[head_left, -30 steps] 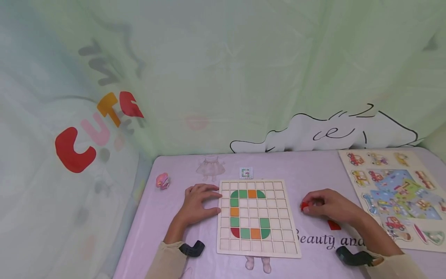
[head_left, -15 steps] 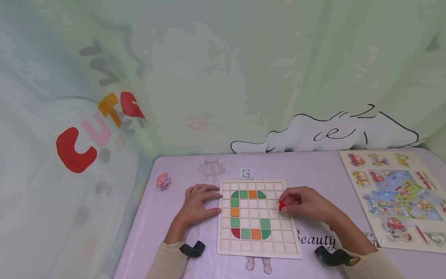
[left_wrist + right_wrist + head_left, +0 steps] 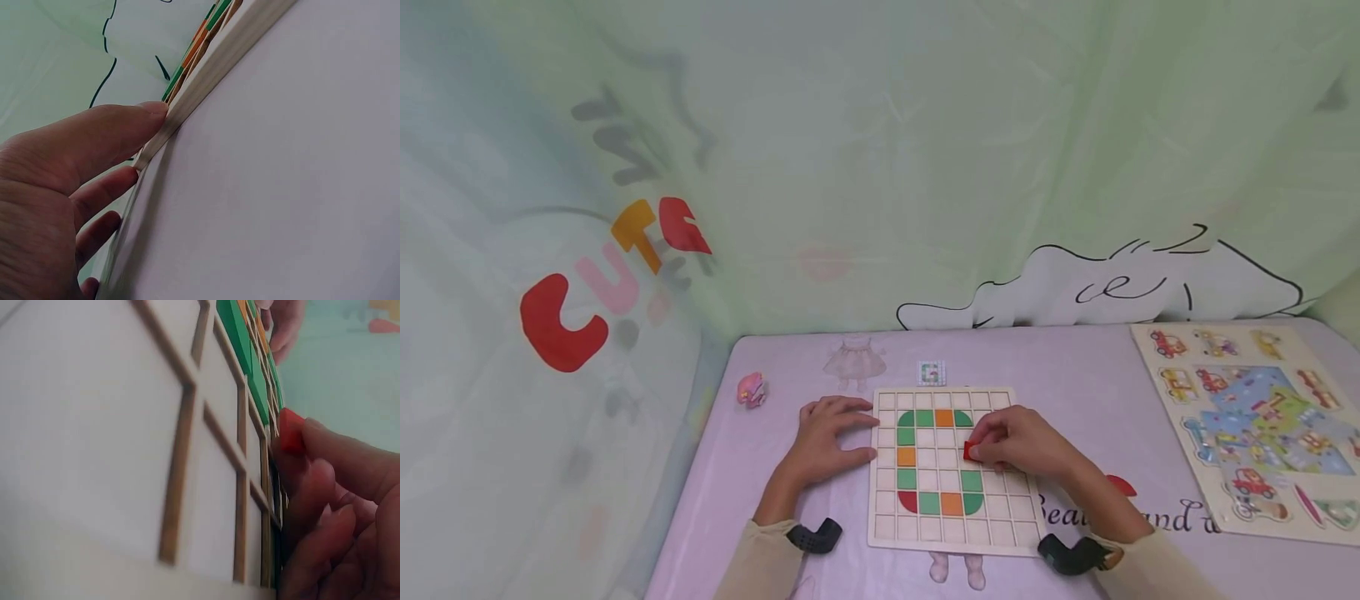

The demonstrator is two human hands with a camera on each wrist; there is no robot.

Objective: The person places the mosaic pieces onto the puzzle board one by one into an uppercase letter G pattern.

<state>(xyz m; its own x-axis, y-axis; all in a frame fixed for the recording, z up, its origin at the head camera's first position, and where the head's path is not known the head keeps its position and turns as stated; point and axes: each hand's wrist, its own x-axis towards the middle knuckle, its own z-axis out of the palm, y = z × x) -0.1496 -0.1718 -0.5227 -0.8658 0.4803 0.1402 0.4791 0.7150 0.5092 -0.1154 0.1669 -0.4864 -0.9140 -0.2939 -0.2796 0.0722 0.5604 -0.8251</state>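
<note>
My right hand pinches a red square tile between thumb and fingers, close over the wooden grid board. In the right wrist view the red tile sits at the fingertips, beside the row of green tiles. Green, orange and red tiles fill several cells, forming a rounded shape like a letter G with a gap on its right side. My left hand rests at the board's left edge, thumb and fingers spread. The left wrist view shows the thumb touching the board's side.
A red rounded piece lies on the cloth, partly behind the right forearm. A small pattern card is behind the board. A pink toy figure stands at the back left, and a vehicle picture puzzle covers the right side.
My right hand has carried the red tile leftward from the cloth right of the board to over the board. The left hand and board have stayed in place.
</note>
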